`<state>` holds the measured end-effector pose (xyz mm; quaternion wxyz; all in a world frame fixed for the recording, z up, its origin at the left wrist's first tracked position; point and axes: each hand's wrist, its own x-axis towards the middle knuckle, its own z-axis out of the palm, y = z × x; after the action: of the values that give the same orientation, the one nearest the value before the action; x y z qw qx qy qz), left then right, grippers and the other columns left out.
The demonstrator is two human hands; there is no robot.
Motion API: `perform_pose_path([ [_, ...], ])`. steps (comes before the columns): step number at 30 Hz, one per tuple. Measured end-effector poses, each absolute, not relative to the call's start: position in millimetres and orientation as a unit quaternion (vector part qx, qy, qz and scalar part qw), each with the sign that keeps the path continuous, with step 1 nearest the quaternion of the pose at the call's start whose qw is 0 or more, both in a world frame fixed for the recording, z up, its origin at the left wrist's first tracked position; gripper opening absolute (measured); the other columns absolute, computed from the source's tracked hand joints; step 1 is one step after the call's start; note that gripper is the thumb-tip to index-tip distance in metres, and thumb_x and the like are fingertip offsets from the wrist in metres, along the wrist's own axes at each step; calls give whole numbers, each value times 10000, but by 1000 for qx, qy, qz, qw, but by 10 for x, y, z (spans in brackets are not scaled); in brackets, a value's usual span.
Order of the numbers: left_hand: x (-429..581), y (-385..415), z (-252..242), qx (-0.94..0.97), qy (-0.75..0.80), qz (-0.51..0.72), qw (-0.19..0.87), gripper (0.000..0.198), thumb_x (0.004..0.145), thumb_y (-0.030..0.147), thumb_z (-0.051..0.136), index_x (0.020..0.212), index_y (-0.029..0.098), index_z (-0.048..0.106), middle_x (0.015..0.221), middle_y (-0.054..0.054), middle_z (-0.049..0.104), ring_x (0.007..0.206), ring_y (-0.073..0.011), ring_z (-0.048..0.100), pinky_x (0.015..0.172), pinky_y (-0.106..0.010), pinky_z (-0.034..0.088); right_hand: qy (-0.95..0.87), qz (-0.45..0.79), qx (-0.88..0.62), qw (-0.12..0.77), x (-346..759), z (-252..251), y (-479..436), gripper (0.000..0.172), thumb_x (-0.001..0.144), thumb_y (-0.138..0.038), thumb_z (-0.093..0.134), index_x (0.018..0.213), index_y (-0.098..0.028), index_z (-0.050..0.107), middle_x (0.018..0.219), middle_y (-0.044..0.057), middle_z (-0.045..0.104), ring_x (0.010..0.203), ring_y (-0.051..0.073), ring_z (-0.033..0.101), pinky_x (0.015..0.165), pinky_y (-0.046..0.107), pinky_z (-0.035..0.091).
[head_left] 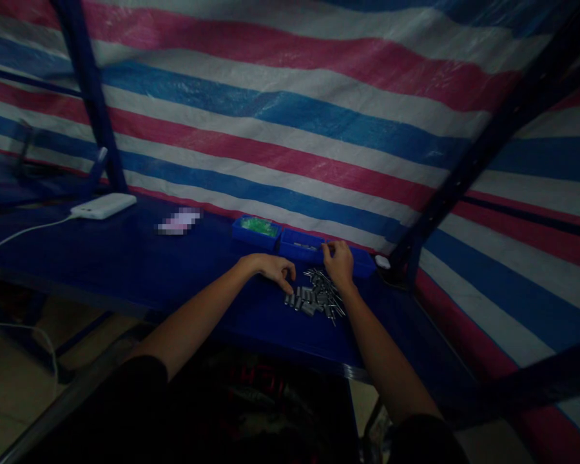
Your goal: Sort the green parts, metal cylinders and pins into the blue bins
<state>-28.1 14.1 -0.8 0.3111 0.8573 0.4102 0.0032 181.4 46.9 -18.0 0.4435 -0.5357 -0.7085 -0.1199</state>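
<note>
My left hand (274,269) is over the blue table, its thumb and fingers apart. The thumb reaches down to a short row of small grey cylinder-like pieces (297,300). Right of them lies a heap of thin shiny metal rods (329,290) mixed with more grey pieces. At the right edge of the middle blue bin (290,252), my right hand (339,263) is held with its fingers pinched together. Whatever is between them is too small and dark to make out. A few small light pieces (305,245) lie inside that bin.
Left of the middle bin stands a blue bin (241,237) of green pieces; another blue bin (364,263) is partly behind my right hand. A white device (105,206) with a cable and a blurred pinkish item (178,221) lie leftward. Striped sheeting (280,142) hangs behind the blue table (183,270).
</note>
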Motion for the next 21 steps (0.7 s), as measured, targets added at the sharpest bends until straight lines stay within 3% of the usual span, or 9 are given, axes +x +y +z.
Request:
perform_pose_path([
  [2, -275, 151, -15, 858, 409, 1, 310, 562, 562, 493, 690, 1011, 175, 575, 778, 17, 566, 609, -110, 486, 509, -191, 338, -707, -135, -548, 427, 1824, -207, 491, 274, 838, -358, 463, 806, -138, 623, 836, 100, 587, 831, 213, 511, 745, 320, 379],
  [7, -282, 209, -45, 876, 386, 58, 282, 216, 783, 244, 487, 934, 166, 619, 881, -16, 630, 751, -119, 538, 649, -182, 371, -728, -116, -537, 409, 1778, -237, 491, 332, 835, -437, 449, 815, -172, 648, 847, 87, 565, 858, 226, 480, 742, 340, 368],
  [14, -381, 315, -128, 872, 426, 63, 232, 304, 699, 169, 586, 1001, 179, 609, 816, -2, 624, 668, -113, 539, 584, -177, 363, -761, -77, -480, 430, 1662, -193, 375, 313, 860, -400, 419, 794, -183, 635, 806, 66, 564, 844, 205, 483, 767, 329, 376],
  [18, -404, 340, -157, 865, 453, 101, 189, 195, 737, 218, 580, 921, 168, 621, 746, -8, 609, 642, -126, 535, 586, -200, 365, -803, -67, -424, 412, 1539, -170, 263, 270, 871, -353, 419, 800, -184, 618, 787, 54, 583, 811, 192, 495, 770, 319, 381],
  [21, -401, 357, -149, 874, 432, 172, 144, 121, 735, 234, 592, 822, 157, 626, 807, -32, 605, 754, -152, 539, 671, -220, 380, -840, -55, -384, 378, 1456, -171, 189, 207, 853, -329, 455, 835, -187, 604, 783, 49, 589, 797, 192, 503, 750, 318, 391],
])
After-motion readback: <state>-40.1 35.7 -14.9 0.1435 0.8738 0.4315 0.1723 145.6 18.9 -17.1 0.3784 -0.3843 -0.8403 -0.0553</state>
